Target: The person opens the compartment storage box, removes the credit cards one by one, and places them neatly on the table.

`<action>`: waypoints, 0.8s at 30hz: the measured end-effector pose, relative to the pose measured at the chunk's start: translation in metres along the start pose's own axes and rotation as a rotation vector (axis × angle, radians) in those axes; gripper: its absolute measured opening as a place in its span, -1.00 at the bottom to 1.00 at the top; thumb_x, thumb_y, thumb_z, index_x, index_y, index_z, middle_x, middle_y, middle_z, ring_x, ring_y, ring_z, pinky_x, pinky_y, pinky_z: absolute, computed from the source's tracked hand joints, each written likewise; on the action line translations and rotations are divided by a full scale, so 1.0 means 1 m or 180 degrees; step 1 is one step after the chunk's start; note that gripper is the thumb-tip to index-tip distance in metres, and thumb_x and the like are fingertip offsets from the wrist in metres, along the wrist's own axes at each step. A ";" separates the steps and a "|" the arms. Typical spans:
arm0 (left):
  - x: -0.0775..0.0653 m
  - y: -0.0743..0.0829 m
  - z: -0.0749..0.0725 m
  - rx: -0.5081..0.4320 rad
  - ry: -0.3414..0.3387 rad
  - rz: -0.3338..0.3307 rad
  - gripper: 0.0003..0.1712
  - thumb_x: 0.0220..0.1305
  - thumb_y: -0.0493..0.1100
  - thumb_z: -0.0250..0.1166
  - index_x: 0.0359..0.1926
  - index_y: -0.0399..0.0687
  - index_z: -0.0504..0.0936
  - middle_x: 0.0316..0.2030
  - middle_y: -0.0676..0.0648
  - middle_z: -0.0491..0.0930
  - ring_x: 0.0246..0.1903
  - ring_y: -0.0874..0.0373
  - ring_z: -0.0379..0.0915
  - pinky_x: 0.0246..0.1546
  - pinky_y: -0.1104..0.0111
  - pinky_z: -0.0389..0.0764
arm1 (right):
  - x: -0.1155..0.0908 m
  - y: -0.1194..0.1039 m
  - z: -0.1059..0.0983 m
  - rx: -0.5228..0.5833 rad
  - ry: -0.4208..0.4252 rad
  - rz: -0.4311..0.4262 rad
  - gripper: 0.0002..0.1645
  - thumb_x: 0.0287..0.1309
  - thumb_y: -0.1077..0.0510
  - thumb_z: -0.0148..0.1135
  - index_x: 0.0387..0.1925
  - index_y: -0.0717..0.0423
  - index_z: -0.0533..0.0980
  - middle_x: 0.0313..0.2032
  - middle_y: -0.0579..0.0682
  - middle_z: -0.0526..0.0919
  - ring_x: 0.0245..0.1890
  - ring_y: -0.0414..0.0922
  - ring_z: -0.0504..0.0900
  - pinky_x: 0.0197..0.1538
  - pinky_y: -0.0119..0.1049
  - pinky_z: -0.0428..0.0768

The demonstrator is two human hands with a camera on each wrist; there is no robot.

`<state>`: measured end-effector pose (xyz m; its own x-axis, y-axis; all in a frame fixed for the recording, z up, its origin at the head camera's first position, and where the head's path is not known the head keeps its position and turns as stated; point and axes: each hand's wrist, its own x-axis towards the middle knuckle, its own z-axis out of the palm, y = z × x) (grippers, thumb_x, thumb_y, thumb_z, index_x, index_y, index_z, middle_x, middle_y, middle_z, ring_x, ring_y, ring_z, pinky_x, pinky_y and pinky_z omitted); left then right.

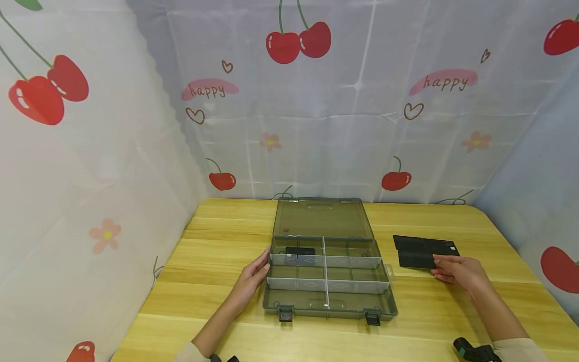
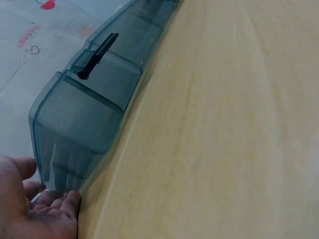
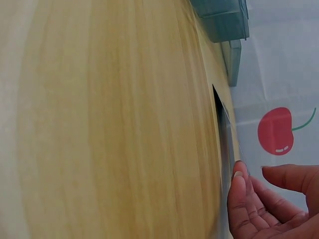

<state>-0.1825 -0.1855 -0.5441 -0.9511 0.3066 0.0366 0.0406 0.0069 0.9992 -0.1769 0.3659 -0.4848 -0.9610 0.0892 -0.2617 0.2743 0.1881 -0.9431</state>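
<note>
My left hand (image 1: 248, 281) rests against the left side of an olive translucent compartment box (image 1: 296, 311), whose lid (image 1: 323, 221) lies folded back. In the left wrist view, the fingers (image 2: 71, 201) touch the lower corner of the box. A dark card (image 1: 300, 251) lies in the back left compartment. To the right of the box, several flat black cards (image 1: 416, 251) lie side by side on the table. My right hand (image 1: 466, 276) is at their near right corner, with fingertips (image 3: 239, 172) at a card's edge, apparently pinching it. One finger stands apart above the card.
The box stands on a wooden table (image 1: 217, 231), with two dark latches (image 1: 373, 319) hanging open at its front. Clear dividers (image 1: 357, 286) split its inside. A cherry-patterned curtain (image 1: 316, 125) closes off the back and sides. Dark straps (image 1: 475, 351) sit by the wrists.
</note>
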 end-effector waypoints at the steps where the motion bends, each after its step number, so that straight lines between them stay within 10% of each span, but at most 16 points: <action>1: 0.000 0.000 0.000 -0.0002 0.0001 -0.0001 -0.36 0.60 -0.07 0.05 0.59 0.04 0.13 0.58 -0.05 0.00 0.53 -0.02 -0.07 0.45 0.01 0.11 | 0.000 0.000 0.000 0.0008 0.0005 0.0005 -0.46 0.46 0.33 0.06 0.27 0.70 0.29 -0.24 -0.19 0.73 -0.33 -0.19 0.78 -0.18 -0.28 0.75; 24: 0.000 0.000 0.000 0.0015 0.0006 -0.0007 -0.35 0.60 -0.06 0.05 0.59 0.04 0.13 0.58 -0.07 0.00 0.54 -0.03 -0.08 0.45 0.00 0.12 | -0.001 0.000 -0.002 0.0085 0.0122 -0.0016 -0.59 0.47 0.26 0.12 0.09 0.62 0.51 -0.32 -0.23 0.75 -0.36 -0.24 0.76 -0.20 -0.29 0.75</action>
<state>-0.1823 -0.1854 -0.5439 -0.9518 0.3048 0.0346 0.0401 0.0120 0.9991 -0.1761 0.3677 -0.4842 -0.9602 0.1259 -0.2494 0.2680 0.1624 -0.9496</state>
